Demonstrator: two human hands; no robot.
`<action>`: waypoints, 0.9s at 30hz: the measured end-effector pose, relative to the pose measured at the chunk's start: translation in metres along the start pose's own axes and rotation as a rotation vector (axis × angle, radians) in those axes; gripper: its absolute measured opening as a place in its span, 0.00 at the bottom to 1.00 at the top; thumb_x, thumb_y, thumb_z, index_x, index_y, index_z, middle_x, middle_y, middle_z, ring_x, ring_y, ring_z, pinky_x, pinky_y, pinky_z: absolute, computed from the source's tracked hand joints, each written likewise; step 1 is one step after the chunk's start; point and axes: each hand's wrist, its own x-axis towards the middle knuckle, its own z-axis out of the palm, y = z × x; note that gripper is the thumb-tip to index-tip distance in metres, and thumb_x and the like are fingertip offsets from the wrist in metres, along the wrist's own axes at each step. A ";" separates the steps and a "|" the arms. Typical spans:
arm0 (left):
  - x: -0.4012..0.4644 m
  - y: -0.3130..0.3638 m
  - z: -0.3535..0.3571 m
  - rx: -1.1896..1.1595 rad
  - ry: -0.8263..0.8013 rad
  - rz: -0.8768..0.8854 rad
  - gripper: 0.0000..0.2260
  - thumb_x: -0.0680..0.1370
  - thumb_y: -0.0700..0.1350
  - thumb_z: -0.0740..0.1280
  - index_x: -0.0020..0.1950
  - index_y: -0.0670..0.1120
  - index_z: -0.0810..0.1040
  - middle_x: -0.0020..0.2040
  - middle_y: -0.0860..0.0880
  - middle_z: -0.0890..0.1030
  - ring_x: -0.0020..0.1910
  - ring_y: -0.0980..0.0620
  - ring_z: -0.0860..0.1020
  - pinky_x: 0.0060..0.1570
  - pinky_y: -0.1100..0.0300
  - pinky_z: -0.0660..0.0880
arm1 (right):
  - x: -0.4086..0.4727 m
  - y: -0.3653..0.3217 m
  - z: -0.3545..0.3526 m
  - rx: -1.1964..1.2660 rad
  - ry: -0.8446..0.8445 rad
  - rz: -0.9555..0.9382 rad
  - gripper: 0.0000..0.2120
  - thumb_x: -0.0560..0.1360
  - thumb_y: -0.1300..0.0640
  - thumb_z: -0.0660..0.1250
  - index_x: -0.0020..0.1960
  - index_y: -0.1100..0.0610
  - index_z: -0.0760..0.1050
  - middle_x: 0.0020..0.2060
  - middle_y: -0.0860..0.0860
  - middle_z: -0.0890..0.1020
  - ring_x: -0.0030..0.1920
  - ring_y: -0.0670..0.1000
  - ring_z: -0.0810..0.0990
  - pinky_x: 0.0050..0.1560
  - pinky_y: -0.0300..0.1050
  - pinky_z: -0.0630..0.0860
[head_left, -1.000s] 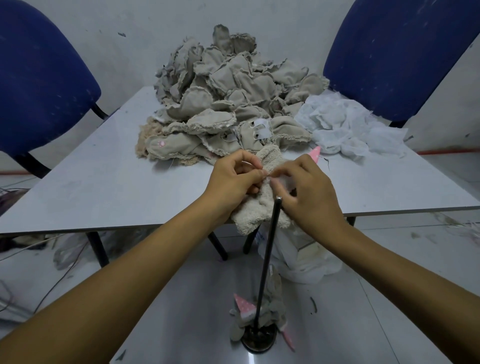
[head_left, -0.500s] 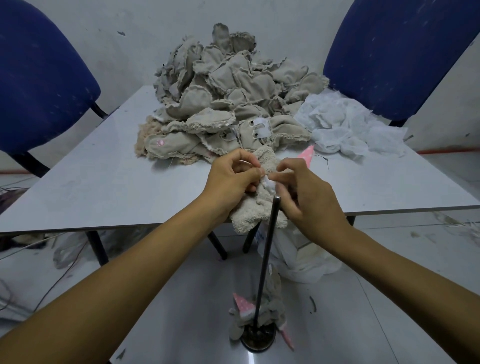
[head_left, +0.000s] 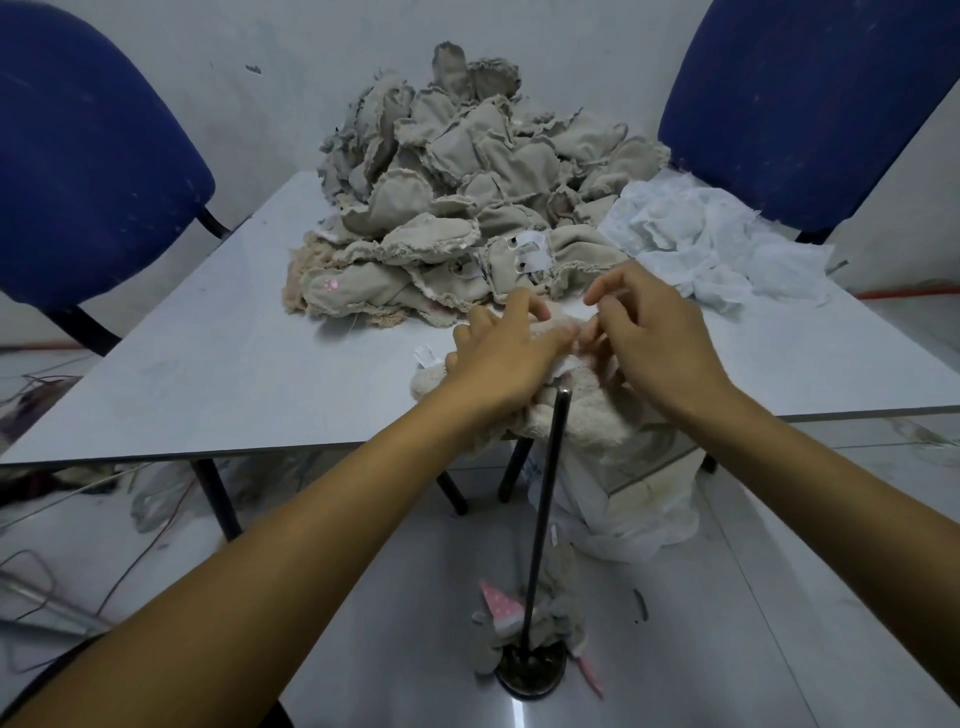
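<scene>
A beige plush fabric piece (head_left: 587, 423) lies over the near edge of the grey table (head_left: 218, 364), with a small white label (head_left: 423, 355) sticking out at its left. My left hand (head_left: 501, 358) lies on top of it, thumb and forefinger pinching the fabric at its middle. My right hand (head_left: 657, 340) is close beside, fingers curled and pinching the same spot; blur hides the fingertips. A thin black rod (head_left: 545, 519) stands upright on a round base (head_left: 530, 673) just in front of the piece.
A large pile of beige fabric pieces (head_left: 467, 208) fills the table's far middle, with crumpled white fabric (head_left: 717, 244) to its right. Blue chairs stand at the left (head_left: 88, 171) and right (head_left: 800, 104). Fabric scraps (head_left: 550, 618) lie round the rod's base; cables trail on the floor at left.
Both hands have moved forward and down onto the table with the plush piece, which now rests on the table edge. The pink part beside the right hand is no longer visible.
</scene>
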 end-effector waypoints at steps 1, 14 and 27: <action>-0.001 0.001 0.000 0.015 -0.008 0.028 0.11 0.77 0.60 0.63 0.57 0.61 0.67 0.57 0.50 0.64 0.60 0.49 0.61 0.61 0.46 0.63 | 0.001 0.004 -0.001 -0.242 -0.003 -0.096 0.07 0.80 0.57 0.60 0.55 0.49 0.75 0.46 0.49 0.83 0.48 0.52 0.81 0.43 0.49 0.77; 0.007 -0.014 0.006 0.012 0.324 0.352 0.11 0.72 0.39 0.66 0.52 0.51 0.76 0.48 0.52 0.79 0.45 0.50 0.78 0.41 0.52 0.76 | -0.005 0.029 0.003 -0.092 -0.231 -0.233 0.13 0.82 0.56 0.61 0.62 0.41 0.70 0.29 0.45 0.75 0.29 0.43 0.73 0.31 0.32 0.66; 0.002 -0.013 -0.007 0.211 0.276 0.489 0.13 0.76 0.40 0.66 0.60 0.46 0.81 0.49 0.48 0.84 0.46 0.49 0.80 0.47 0.51 0.78 | -0.003 0.032 0.004 0.031 -0.188 -0.202 0.10 0.82 0.54 0.61 0.58 0.40 0.72 0.25 0.41 0.72 0.27 0.42 0.68 0.30 0.35 0.65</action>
